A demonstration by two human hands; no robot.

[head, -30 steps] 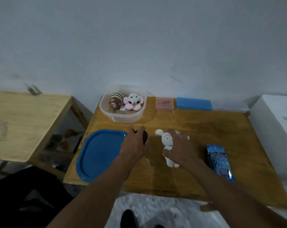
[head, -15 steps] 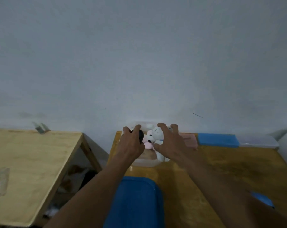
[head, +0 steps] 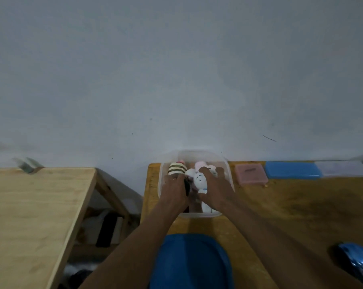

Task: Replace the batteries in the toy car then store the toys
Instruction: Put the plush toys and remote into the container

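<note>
With left hand [head: 174, 188] curled round dark toy [head: 187, 187] and right hand [head: 216, 190] gripping white rabbit toy [head: 200, 181], both over clear container [head: 228, 170] at far edge of table [head: 291, 205], lower each into free space near striped toy [head: 177, 168] and pink toy [head: 200, 164]. Release only once seated below rim. Then fetch toy car [head: 361, 265], lying near right, and blue lid [head: 193, 261], near centre.

Left hand [head: 173, 191] around dark toy [head: 187, 187], right hand [head: 217, 190] around white rabbit [head: 200, 181], inside tub [head: 198, 215]
</note>
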